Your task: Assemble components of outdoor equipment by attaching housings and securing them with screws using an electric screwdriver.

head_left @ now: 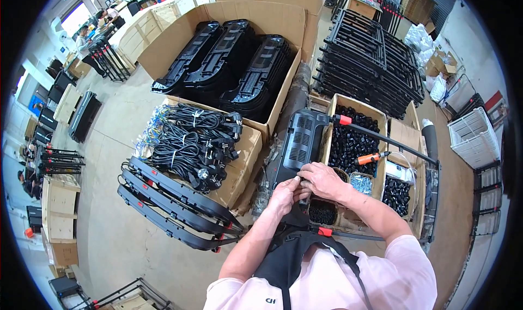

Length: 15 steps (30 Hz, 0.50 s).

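A long black plastic housing with vent slots (298, 141) lies in front of me, joined to a black tube frame (392, 141) with red fittings. Both my hands meet at the housing's near end. My left hand (285, 195) is closed, thumb and fingers pinched together beside the housing's edge. Against it, my right hand (322, 180) is closed too, its fingers curled over the same spot. Whatever sits between the fingertips is hidden. Right of my hands, an orange electric screwdriver (370, 159) rests over the parts bins.
Bins hold black knobs (351, 141), silver screws (361, 183) and small black parts (322, 212). Bundled power cords (185, 138) lie on a carton at left, above curved black side rails (174, 214). Beyond are a large carton (220, 9) of black housings and stacked black frames (365, 59).
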Each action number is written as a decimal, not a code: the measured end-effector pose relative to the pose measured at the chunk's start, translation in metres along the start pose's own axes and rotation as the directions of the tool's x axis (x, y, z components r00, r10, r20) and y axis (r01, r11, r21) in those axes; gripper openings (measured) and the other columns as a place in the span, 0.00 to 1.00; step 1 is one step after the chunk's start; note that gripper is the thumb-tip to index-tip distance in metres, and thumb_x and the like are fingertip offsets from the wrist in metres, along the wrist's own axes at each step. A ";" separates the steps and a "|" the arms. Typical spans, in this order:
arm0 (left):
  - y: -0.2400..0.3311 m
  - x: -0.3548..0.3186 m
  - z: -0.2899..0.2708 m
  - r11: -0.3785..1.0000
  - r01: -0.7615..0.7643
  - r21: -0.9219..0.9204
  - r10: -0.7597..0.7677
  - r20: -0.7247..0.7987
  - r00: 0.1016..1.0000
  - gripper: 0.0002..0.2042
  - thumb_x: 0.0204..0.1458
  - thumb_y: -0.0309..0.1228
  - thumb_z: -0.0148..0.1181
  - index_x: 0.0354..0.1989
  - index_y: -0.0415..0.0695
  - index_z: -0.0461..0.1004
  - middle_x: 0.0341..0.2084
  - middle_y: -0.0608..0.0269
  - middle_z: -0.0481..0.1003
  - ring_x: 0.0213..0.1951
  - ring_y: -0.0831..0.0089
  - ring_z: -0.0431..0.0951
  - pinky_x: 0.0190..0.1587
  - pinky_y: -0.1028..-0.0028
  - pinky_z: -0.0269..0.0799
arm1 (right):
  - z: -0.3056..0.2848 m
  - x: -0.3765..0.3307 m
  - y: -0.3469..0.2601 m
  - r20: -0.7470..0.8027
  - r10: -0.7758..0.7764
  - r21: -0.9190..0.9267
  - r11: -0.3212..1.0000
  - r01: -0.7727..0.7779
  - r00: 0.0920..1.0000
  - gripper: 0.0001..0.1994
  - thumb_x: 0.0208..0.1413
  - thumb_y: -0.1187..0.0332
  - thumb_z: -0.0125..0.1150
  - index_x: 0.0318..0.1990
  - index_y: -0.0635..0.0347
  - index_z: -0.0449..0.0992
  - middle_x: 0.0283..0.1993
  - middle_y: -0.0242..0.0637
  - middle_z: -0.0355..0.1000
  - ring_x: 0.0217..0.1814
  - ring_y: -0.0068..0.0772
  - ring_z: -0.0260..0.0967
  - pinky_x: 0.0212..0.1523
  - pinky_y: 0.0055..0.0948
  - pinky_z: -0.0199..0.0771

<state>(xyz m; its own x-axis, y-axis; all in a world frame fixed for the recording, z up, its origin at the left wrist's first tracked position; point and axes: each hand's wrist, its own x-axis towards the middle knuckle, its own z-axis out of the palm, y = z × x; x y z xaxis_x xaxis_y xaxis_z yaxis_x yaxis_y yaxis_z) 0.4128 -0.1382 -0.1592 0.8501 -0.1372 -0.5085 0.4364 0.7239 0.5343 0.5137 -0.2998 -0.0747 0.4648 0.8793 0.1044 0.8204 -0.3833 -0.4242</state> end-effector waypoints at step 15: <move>-0.020 -0.050 0.008 0.984 0.074 0.163 -0.061 -0.080 0.995 0.25 0.75 0.47 0.45 0.65 0.37 0.72 0.54 0.53 0.81 0.51 0.65 0.84 0.55 0.65 0.80 | 0.025 0.126 0.127 -0.261 -0.044 -0.160 0.987 0.002 0.964 0.14 0.56 0.63 0.69 0.48 0.57 0.85 0.49 0.35 0.81 0.58 0.40 0.74 0.60 0.41 0.72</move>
<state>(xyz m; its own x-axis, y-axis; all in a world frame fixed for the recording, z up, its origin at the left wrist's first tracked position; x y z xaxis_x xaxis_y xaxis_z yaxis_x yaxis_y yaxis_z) 0.3644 -0.1511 -0.1389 0.7955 -0.1270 -0.5925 0.5402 0.5916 0.5985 0.6684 -0.2305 -0.1383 0.4985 0.7913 0.3539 0.8642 -0.4214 -0.2751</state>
